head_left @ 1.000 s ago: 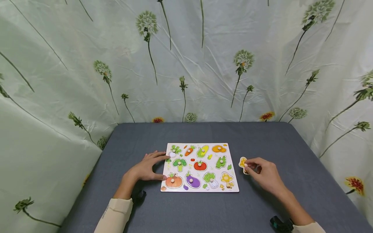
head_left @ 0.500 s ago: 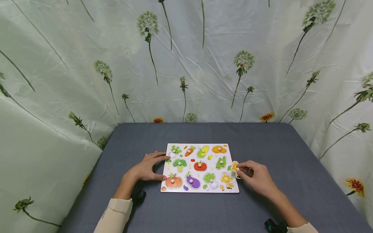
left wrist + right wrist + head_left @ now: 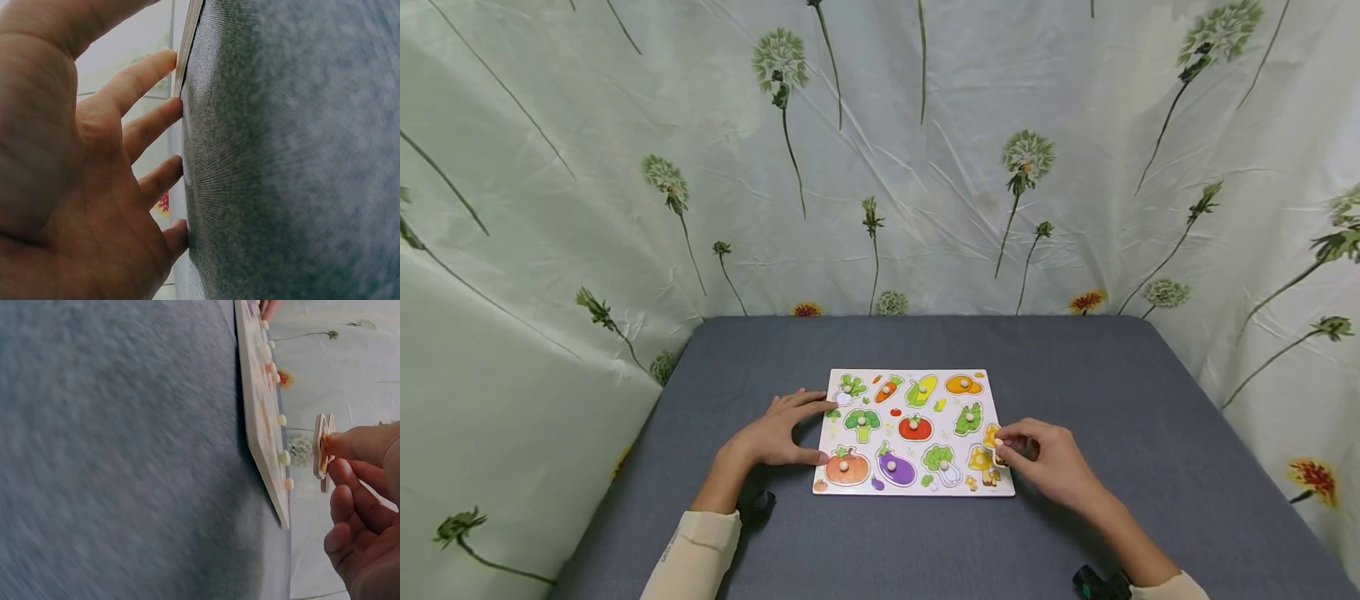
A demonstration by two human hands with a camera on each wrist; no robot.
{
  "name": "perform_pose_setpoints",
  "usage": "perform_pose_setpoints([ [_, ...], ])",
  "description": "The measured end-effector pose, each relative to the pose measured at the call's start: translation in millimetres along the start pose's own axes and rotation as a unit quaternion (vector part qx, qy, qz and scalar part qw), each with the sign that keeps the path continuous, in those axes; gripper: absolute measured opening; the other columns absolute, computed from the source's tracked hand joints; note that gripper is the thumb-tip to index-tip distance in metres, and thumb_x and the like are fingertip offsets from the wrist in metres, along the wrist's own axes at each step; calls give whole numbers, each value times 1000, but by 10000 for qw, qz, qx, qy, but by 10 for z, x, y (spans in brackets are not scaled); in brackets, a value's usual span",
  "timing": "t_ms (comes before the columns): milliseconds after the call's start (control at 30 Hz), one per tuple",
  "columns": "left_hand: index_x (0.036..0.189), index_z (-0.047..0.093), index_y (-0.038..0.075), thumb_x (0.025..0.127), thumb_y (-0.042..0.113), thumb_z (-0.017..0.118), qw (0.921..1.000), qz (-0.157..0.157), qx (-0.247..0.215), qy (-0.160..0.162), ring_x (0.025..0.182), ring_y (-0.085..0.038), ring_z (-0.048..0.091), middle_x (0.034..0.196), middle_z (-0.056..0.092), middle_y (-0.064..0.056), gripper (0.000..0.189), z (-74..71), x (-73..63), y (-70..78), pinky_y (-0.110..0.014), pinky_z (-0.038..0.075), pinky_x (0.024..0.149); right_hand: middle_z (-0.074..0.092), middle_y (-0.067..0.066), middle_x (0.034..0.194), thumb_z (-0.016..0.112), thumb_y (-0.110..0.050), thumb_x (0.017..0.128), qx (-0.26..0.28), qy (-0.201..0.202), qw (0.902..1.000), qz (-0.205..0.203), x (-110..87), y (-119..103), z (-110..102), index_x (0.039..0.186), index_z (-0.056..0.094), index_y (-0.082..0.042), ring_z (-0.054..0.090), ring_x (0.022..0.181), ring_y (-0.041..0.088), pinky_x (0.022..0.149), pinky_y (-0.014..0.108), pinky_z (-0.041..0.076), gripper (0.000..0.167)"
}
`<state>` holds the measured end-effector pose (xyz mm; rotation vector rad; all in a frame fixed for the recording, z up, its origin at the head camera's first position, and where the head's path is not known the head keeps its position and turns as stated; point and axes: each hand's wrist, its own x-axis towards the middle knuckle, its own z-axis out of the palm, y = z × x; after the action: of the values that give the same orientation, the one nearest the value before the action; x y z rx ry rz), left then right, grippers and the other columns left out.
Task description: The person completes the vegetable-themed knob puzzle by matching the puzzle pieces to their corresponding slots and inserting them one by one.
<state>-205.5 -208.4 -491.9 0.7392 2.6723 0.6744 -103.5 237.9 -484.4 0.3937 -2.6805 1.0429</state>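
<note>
My right hand [image 3: 1051, 460] pinches a mushroom puzzle piece [image 3: 991, 435] by its knob. In the right wrist view the same piece [image 3: 321, 450] is held clear of the board, its thin edge showing. It hovers over the right side of a white vegetable puzzle board [image 3: 880, 454], beside the printed mushroom shape [image 3: 979, 457], which it partly covers. My left hand [image 3: 779, 429] has its fingers spread, with thumb and index finger touching the board's left edge. The left wrist view shows the left palm [image 3: 106, 206] and fingertips by the edge.
Other knobbed pieces sit in the board, among them a tomato [image 3: 915, 427], an eggplant [image 3: 897, 467], a pumpkin [image 3: 847, 468] and a broccoli [image 3: 862, 423]. A grey cloth [image 3: 917, 550] covers the table. Behind it hangs a flowered curtain [image 3: 940, 167].
My right hand has carried the mushroom piece leftward, from beside the board to above its right side. My left hand has stayed at the left edge.
</note>
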Motion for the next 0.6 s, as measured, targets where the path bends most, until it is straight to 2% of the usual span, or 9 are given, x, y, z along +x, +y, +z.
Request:
perform_pose_setpoints([
  [267,153,50,32,75,61,80,10000,-15,62,4,159,-43,15,167,34,-6,88,16,13,-17,-71,6,124,65,-13,82,85,-11,84,137,-84,9998,-128,-26,-37,114,94,78,-17,52,69,0,58,21,44,14],
  [600,153,50,32,77,60,80,10000,17,67,-20,159,-43,14,167,34,-6,87,10,10,-20,-71,5,124,65,-13,80,83,-12,86,315,-488,9983,-63,-43,-52,193,93,78,-16,55,69,-2,60,21,49,10],
])
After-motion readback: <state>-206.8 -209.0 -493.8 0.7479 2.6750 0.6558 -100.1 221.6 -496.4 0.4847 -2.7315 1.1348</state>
